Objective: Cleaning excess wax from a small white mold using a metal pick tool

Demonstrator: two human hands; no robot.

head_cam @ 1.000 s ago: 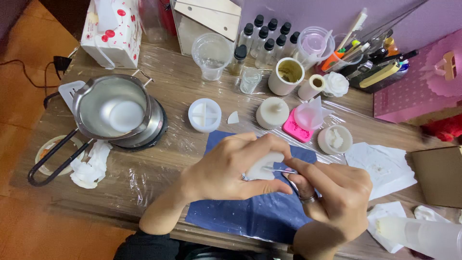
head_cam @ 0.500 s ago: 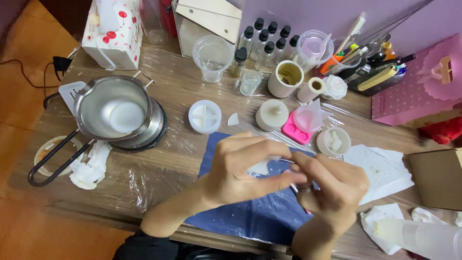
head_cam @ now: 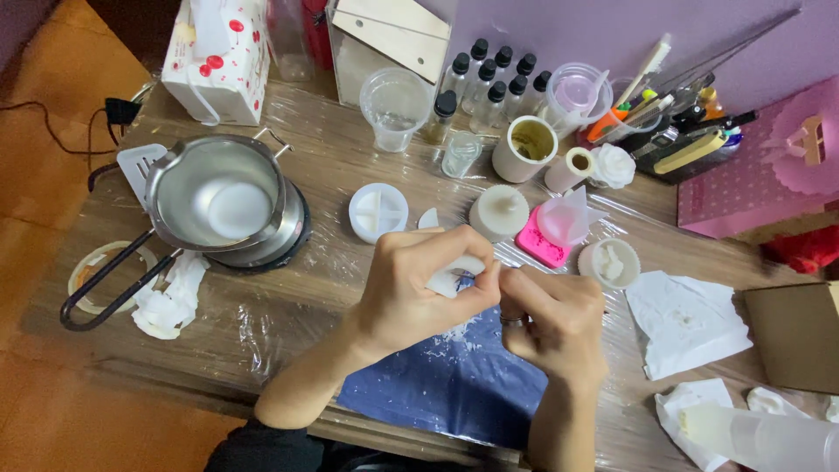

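Note:
My left hand [head_cam: 418,290] holds a small white waxy piece [head_cam: 447,278] pinched in its fingers, lifted over a blue mat [head_cam: 441,389]. My right hand [head_cam: 556,325], with a ring on one finger, is closed and meets the piece from the right. A dark thin tip shows against the piece; the rest of the tool is hidden in the right fist. White crumbs [head_cam: 454,336] lie on the mat just under the hands.
A metal pot [head_cam: 218,203] with a long handle sits on a small burner at left. Beyond the hands stand a white round mould [head_cam: 378,211], a pink mould [head_cam: 538,246], a clear cup [head_cam: 395,108] and several black-capped bottles [head_cam: 495,77]. White paper [head_cam: 687,323] and a cardboard box [head_cam: 799,337] lie at right.
Both hands have lifted slightly and drawn closer together over the mat. The thin metal tool seen in my right hand a second ago is now almost hidden.

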